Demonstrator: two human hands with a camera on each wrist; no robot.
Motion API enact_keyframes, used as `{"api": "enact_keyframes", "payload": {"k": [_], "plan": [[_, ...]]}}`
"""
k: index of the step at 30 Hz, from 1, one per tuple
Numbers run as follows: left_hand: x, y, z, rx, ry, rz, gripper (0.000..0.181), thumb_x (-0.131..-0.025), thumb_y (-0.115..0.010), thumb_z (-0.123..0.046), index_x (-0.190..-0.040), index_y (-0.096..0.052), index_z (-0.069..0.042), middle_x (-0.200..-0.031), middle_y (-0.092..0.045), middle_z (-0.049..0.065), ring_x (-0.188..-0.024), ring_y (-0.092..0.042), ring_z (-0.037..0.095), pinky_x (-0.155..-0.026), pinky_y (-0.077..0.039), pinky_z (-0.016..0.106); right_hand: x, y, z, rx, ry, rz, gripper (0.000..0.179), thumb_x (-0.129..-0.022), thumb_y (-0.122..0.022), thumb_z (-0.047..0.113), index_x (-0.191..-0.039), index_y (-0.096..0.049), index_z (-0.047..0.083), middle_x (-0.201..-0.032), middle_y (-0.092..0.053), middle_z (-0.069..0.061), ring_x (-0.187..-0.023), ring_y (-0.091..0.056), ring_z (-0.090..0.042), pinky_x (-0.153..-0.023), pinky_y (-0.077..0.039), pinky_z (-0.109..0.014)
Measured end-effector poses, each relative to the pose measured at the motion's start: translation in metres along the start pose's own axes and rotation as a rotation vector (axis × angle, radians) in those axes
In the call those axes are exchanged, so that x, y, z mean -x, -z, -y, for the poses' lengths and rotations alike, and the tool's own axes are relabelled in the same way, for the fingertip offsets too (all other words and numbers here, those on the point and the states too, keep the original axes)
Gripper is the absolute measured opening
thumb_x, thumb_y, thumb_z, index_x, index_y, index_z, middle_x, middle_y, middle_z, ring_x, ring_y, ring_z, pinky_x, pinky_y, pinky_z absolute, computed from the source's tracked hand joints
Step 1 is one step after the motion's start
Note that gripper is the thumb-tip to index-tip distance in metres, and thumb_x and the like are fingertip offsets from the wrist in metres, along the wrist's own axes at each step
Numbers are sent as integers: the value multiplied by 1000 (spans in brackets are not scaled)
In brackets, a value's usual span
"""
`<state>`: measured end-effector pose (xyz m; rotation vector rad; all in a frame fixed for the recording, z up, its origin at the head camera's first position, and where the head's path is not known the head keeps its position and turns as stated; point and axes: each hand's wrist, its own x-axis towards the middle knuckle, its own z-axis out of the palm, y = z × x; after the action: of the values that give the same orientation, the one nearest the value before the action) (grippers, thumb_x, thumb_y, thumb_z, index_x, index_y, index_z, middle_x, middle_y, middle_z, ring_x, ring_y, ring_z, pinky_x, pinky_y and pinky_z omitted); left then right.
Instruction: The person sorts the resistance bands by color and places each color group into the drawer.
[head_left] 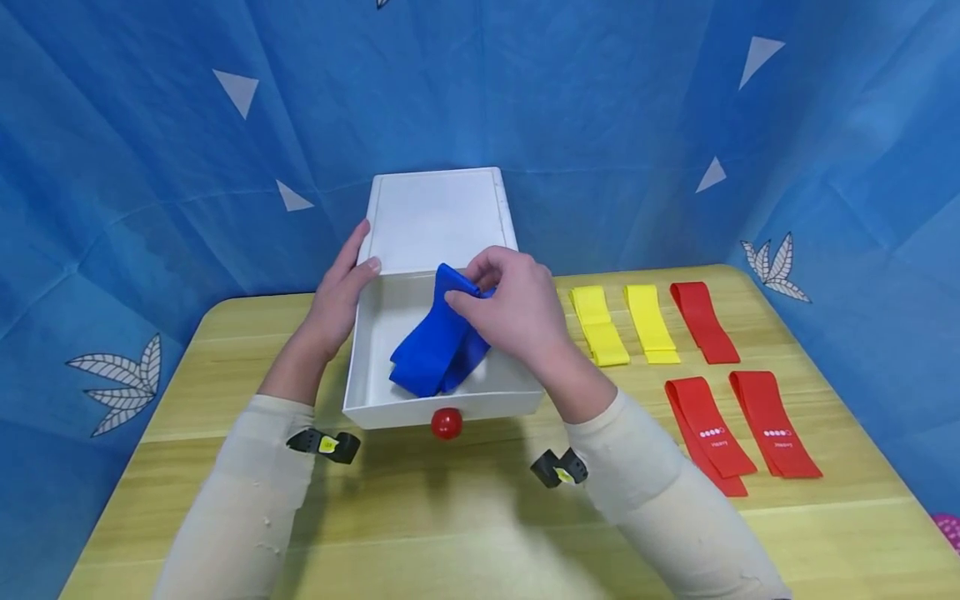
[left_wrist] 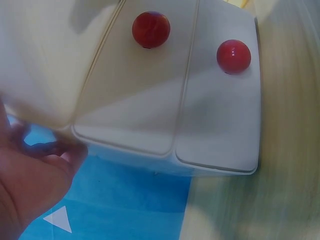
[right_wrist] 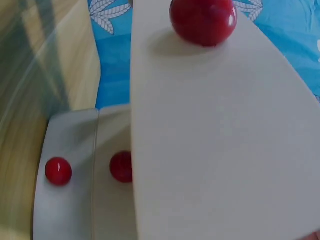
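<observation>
A white drawer unit (head_left: 438,217) with red knobs stands at the back of the table, its top drawer (head_left: 375,404) pulled out towards me. My left hand (head_left: 335,300) rests against the unit's left side, with the thumb near the drawer's back corner. Over the drawer, my right hand (head_left: 517,308) pinches the upper end of a blue resistance band (head_left: 431,342) between thumb and fingers. The band's folded lower end reaches down into the drawer. More blue band shows beside it, partly behind the right hand. In the left wrist view, two lower drawers (left_wrist: 135,95) are closed.
Yellow resistance bands (head_left: 651,325) lie folded right of the unit, one mostly hidden by the right hand. Red resistance bands (head_left: 776,425) lie further right. A blue patterned curtain (head_left: 600,125) hangs behind the wooden table (head_left: 450,533). The drawer's red knob (head_left: 446,423) sticks out in front.
</observation>
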<state>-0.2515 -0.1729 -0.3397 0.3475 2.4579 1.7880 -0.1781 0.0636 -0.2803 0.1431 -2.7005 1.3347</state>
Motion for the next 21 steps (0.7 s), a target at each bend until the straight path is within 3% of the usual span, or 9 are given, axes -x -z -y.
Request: {"api": "enact_keyframes", "payload": {"k": [8, 21], "plan": [[-2, 1, 2, 18, -38, 4, 64, -103, -40, -49, -160, -12, -42, -164, -13, -6, -141, -30, 34, -97, -42, 63, 1, 8, -5, 29, -24, -5, 28, -83, -83, 31, -102, -69, 16, -97, -68, 0, -97, -59, -20, -75, -54, -36], [0, 1, 2, 6, -30, 0, 63, -103, -40, -49, -160, -12, -43, -165, -12, -6, -143, -27, 33, -97, -41, 64, -4, 16, -31, -35, 18, -83, 15, -86, -80, 21, -95, -71, 12, -91, -71, 0, -99, -62, -24, -73, -50, -39]]}}
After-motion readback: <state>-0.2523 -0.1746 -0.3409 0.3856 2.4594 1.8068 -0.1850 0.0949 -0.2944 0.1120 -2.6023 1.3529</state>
